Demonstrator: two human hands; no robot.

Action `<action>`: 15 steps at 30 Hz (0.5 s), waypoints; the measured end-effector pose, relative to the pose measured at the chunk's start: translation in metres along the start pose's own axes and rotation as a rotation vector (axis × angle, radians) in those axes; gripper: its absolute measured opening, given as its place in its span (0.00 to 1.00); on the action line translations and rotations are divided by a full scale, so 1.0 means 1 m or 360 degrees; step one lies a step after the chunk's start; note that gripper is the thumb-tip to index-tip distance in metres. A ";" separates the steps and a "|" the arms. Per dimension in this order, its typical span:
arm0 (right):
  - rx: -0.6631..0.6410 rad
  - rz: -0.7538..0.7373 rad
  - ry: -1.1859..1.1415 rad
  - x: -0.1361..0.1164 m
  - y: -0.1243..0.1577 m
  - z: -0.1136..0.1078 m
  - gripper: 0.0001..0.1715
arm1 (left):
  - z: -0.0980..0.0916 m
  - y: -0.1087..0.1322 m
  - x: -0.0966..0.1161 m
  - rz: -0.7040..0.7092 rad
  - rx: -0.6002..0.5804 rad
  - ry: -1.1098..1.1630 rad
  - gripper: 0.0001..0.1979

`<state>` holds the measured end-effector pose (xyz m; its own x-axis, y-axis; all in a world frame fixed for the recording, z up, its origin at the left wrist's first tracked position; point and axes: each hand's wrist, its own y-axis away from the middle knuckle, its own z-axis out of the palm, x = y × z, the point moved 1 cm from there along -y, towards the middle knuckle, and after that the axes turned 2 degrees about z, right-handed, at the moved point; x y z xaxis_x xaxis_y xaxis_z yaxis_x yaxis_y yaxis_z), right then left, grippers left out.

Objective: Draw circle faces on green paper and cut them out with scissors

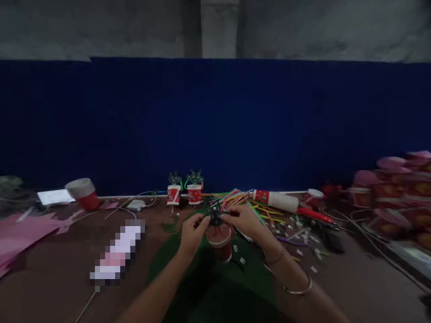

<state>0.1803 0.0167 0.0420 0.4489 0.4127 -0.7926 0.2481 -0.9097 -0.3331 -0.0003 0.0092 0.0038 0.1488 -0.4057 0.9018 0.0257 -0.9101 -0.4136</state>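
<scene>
Both my hands meet over a small red paper cup [220,242] that stands on a dark green sheet [215,282]. My left hand [192,232] pinches a small dark cut-out piece [214,216] at the cup's top. My right hand [243,219] grips the same piece from the other side, fingers curled. Two finished red cups with dark cat-shaped toppers [184,187] stand behind, near the blue wall.
A pile of coloured straws [242,199] and a lying stack of cups [278,200] sit behind my right hand. Red glue gun [314,216], cables and paper scraps lie right. Stacked cups [397,188] far right. Pink paper [23,231] and a tipped cup [82,193] left.
</scene>
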 end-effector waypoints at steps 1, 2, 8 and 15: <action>0.0013 0.0014 -0.0003 -0.001 0.000 -0.001 0.18 | 0.000 0.000 0.002 0.0002 -0.0002 -0.0005 0.14; 0.0024 0.0023 -0.0004 -0.002 0.000 -0.001 0.17 | 0.000 0.000 0.004 0.0003 -0.0002 -0.0008 0.14; 0.0041 -0.0014 0.0033 -0.001 0.001 -0.003 0.16 | 0.000 -0.001 0.011 0.0000 0.0044 0.0023 0.13; 0.0062 -0.0046 0.0082 0.005 0.003 -0.009 0.12 | 0.006 -0.001 0.012 -0.0005 0.0079 0.0042 0.11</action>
<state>0.1908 0.0163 0.0418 0.4857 0.4399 -0.7553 0.2286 -0.8980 -0.3759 0.0070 0.0059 0.0146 0.1228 -0.4056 0.9057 0.0749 -0.9063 -0.4160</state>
